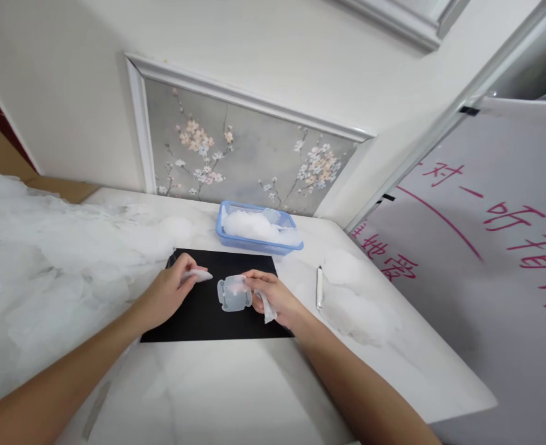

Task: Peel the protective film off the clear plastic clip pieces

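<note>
My right hand (pixel 269 295) pinches a small translucent plastic piece (pixel 234 293) with rounded, notched edges, its face turned toward me. A crumpled white wad (pixel 266 308), like tissue or cloth, is tucked under the same hand's fingers. My left hand (pixel 178 285) is closed on a flat, whitish piece (pixel 197 274); its material is unclear, and the fingers cover part of it. Both hands are above a black mat (pixel 217 327), with a gap between them. Behind the mat, a blue plastic basket (pixel 260 246) holds whitish translucent pieces (pixel 254 224).
A large heap of translucent pieces (pixel 45 259) covers the left of the white marbled table (pixel 217 395). On the right lie a slim white-handled tool (pixel 319 288) and more translucent pieces (pixel 360 309). A wall with a floral panel (pixel 249 142) rises behind; a whiteboard (pixel 486 278) stands right.
</note>
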`<move>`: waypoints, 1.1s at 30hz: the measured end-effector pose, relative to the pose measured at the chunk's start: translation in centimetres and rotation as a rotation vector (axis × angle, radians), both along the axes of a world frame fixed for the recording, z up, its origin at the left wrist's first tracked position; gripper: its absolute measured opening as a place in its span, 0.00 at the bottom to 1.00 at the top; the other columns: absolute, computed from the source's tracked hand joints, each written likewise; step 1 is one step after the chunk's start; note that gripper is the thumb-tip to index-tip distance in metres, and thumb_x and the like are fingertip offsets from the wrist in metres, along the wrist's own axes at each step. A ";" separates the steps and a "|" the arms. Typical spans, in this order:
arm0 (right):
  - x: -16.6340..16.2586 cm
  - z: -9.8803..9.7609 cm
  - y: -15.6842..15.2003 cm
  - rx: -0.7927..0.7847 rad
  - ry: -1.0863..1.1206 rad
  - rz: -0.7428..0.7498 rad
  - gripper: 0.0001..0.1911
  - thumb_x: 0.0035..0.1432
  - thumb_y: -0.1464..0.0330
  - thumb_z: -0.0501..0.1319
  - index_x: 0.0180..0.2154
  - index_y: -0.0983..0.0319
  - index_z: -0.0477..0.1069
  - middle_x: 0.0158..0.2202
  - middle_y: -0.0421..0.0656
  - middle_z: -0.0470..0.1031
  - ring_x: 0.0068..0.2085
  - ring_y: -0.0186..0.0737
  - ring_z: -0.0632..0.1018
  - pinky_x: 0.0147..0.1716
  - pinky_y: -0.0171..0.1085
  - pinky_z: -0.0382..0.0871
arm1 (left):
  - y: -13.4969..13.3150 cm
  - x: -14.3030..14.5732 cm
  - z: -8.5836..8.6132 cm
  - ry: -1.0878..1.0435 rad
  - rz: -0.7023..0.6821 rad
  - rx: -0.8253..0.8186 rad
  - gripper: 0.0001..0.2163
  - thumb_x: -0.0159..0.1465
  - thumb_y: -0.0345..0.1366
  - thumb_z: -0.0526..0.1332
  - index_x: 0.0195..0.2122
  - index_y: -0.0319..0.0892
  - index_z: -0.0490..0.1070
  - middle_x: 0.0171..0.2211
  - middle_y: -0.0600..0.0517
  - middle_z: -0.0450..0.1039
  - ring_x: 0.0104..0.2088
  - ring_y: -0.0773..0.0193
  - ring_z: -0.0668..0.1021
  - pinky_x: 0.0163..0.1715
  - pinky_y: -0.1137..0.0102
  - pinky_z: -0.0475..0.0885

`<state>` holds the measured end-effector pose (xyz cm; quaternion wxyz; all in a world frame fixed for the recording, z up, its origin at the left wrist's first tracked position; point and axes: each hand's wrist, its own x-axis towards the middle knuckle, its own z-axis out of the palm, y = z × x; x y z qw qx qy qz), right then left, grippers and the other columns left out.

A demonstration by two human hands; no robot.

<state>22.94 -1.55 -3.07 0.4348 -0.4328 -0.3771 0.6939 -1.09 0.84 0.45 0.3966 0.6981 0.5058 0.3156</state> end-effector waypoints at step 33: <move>-0.8 0.3 -0.3 0.052 -0.078 -0.152 0.15 0.39 0.63 0.72 0.29 0.63 0.74 0.27 0.40 0.75 0.29 0.33 0.71 0.30 0.32 0.60 | -0.7 0.7 0.5 -0.516 0.015 -0.685 0.19 0.62 0.45 0.60 0.51 0.40 0.74 0.49 0.43 0.76 0.46 0.54 0.78 0.45 0.63 0.74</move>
